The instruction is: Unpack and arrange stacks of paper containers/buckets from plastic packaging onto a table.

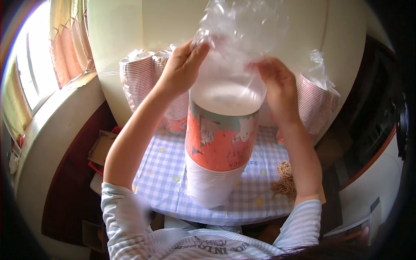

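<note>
Before me on the table stands a tall stack of paper cups (219, 149), coral and grey with white animal drawings on its upper part and white below. A clear plastic bag (245, 26) surrounds the stack, its loose crinkled top pulled up above the pale round upper end. My left hand (184, 67) is closed on the bag's left side, thumb uppermost and the other fingers partly hidden. On the right side my right hand (277, 82) pinches the bag, its fingertips smeared by motion.
More bagged cup stacks stand behind, at the left (138, 80) and the right (310, 102). A blue checked cloth (162, 177) covers the table. Brown shredded strands (284, 180) lie near my right forearm. A cardboard box (102, 147) sits beyond the table's left edge.
</note>
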Available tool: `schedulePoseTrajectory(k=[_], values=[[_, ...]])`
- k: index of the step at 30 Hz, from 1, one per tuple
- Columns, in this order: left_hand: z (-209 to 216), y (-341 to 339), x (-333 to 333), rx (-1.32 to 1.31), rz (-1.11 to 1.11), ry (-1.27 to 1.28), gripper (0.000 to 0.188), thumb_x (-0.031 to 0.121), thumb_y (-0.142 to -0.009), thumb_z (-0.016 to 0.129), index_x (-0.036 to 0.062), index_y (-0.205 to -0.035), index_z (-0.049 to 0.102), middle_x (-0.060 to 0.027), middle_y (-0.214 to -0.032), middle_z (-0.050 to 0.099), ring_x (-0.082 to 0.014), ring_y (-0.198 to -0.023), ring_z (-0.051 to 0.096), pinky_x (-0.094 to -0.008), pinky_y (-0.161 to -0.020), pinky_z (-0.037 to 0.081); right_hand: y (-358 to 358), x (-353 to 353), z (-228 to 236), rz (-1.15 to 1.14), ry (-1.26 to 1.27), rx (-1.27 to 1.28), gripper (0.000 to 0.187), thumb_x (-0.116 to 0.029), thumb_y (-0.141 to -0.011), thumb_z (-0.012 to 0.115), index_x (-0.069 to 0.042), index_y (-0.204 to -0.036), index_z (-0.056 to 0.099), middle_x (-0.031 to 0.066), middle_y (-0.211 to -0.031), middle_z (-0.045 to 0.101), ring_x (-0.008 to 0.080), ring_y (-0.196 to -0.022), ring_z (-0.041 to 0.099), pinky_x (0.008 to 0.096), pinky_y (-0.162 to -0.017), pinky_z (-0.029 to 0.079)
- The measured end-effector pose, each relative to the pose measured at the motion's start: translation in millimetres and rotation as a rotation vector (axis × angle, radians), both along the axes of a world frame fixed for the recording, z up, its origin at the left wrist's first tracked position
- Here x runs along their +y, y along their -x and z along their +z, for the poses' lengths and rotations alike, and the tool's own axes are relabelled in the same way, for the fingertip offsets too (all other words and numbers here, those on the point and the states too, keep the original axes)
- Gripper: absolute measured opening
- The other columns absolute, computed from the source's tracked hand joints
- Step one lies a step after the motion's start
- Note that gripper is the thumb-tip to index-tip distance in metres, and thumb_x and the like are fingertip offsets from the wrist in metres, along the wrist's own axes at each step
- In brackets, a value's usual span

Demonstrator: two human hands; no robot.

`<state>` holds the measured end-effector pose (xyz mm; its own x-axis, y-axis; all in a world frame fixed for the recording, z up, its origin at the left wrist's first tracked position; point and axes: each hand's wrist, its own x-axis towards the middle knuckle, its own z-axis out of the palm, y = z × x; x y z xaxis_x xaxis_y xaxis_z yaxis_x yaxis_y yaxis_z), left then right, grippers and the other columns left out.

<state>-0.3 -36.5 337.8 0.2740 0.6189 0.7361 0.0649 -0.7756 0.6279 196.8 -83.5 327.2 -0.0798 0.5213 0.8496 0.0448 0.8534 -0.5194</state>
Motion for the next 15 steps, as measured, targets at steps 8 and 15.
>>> schedulePoseTrajectory(k=[8,15], values=[[60,11,3,-0.024,0.151,-0.169,0.037,0.034,-0.091,0.042,0.0025,-0.103,0.057,0.0015,-0.091,0.059,-0.0066,-0.081,0.054,-0.023,-0.075,0.043,6,-2,65,-0.123,-0.188,-0.228,0.02,-0.019,-0.088,0.048,-0.005,-0.1,0.056,0.0068,-0.096,0.061,0.0207,-0.086,0.059,0.0321,-0.076,0.047],[88,-5,11,-0.083,0.063,-0.184,0.036,0.035,-0.092,0.04,0.0043,-0.09,0.059,0.0016,-0.081,0.057,-0.0068,-0.075,0.048,-0.0237,-0.069,0.039,17,-11,104,-0.158,-0.176,-0.23,0.007,-0.003,-0.084,0.049,-0.002,-0.08,0.055,0.0009,-0.071,0.056,0.0083,-0.063,0.052,0.0221,-0.061,0.044]])
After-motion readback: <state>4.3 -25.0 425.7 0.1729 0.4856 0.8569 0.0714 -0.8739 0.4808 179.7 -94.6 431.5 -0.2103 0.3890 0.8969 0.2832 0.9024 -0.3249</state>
